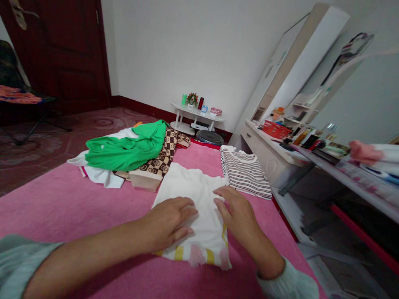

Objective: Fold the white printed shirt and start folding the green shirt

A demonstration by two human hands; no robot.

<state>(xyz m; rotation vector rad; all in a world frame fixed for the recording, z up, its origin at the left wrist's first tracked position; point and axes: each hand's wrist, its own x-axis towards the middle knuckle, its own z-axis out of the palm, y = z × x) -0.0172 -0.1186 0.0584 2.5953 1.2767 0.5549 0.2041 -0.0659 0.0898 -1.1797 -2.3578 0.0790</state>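
Note:
A white garment with yellow stripes and pink tassels along its near edge lies folded into a rough rectangle on the pink bed cover. Flat on its left part rests my left hand, open, fingers spread. My right hand is open at the garment's right edge, fingertips over the cloth. Beyond the right hand lies a folded black-and-white striped shirt. To the left is a loose heap with a green garment on top of white and brown checked cloth.
A white dressing table with a red basket and bottles stands right, beside a shelf. Against the back wall is a small white table. A folding chair and brown door are at left.

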